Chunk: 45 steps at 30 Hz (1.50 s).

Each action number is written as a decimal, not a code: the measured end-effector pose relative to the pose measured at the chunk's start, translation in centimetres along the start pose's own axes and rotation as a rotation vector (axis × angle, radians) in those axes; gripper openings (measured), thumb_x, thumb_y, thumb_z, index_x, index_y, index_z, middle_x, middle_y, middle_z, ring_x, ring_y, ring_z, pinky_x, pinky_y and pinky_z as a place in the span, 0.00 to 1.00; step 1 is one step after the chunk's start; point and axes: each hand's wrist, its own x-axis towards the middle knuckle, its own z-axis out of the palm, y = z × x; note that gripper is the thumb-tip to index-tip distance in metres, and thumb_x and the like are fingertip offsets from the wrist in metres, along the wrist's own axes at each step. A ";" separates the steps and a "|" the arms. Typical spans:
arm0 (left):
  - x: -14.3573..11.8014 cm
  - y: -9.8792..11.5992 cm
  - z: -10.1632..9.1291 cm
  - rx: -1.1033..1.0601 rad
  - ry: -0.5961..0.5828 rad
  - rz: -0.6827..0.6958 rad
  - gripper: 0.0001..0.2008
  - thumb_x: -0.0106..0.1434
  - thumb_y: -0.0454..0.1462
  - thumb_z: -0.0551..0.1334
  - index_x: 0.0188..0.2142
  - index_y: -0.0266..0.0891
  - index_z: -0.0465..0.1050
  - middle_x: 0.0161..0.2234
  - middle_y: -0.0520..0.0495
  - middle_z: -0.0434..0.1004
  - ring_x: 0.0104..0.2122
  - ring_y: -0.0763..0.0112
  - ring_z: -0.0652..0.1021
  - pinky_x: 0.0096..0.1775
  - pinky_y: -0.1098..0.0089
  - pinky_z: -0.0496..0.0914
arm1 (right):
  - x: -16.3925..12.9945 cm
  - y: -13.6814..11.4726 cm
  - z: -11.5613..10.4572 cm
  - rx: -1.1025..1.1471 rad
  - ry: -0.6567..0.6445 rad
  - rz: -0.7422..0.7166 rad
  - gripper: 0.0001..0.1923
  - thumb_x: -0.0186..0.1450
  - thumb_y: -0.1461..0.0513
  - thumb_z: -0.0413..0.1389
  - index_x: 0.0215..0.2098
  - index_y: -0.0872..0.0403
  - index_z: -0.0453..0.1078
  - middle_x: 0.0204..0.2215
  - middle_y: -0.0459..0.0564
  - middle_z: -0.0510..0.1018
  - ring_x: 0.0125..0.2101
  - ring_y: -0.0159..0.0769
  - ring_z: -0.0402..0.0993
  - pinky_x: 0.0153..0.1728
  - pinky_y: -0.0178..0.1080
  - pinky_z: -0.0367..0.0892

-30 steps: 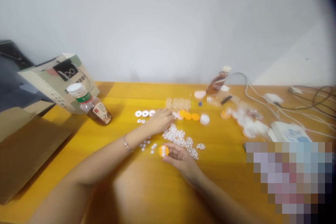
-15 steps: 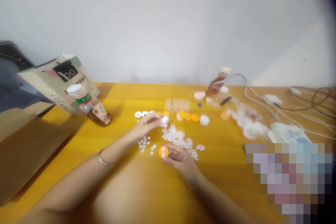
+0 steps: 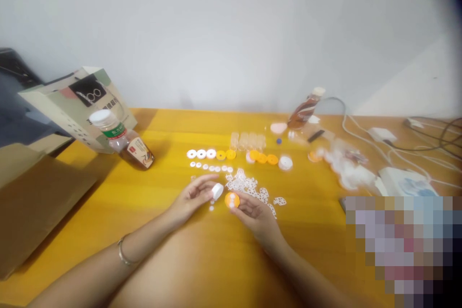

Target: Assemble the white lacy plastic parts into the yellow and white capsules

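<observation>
My left hand [image 3: 197, 195] pinches a white round cap [image 3: 217, 191] between thumb and fingers. Close beside it, my right hand [image 3: 254, 209] grips an orange disc [image 3: 232, 200] with small white pieces on its face. The cap and the disc are a short gap apart above the table. Behind my hands lies a pile of white openwork plastic pieces [image 3: 241, 182]. Farther back runs a row of small white discs [image 3: 211, 168], and beyond it white rings [image 3: 201, 154] and orange rings [image 3: 225, 155] in a line. Small white dots lie partly hidden by my left hand.
Several clear small containers [image 3: 247, 141] stand behind the rings, with orange discs [image 3: 267, 159] and a white round part [image 3: 286, 163] to the right. A tea bottle [image 3: 122, 139] and paper bag [image 3: 83, 106] are left; a cola bottle [image 3: 306, 108], plastic wrap [image 3: 342, 163] and cables lie right.
My left hand has come back toward me from the row of rings with the white cap, nearing the orange disc. My right hand stays nearly in place, still gripping the disc.
</observation>
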 end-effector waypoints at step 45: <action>-1.6 -0.4 0.8 1.008 -0.200 0.555 0.19 0.61 0.35 0.58 0.52 0.41 0.63 0.39 0.42 0.73 0.38 0.68 0.73 0.38 0.69 0.70 | -1.6 -0.6 0.8 -0.003 -0.139 0.007 0.14 0.53 0.67 0.58 0.37 0.48 0.72 0.27 0.42 0.80 0.32 0.35 0.77 0.39 0.37 0.70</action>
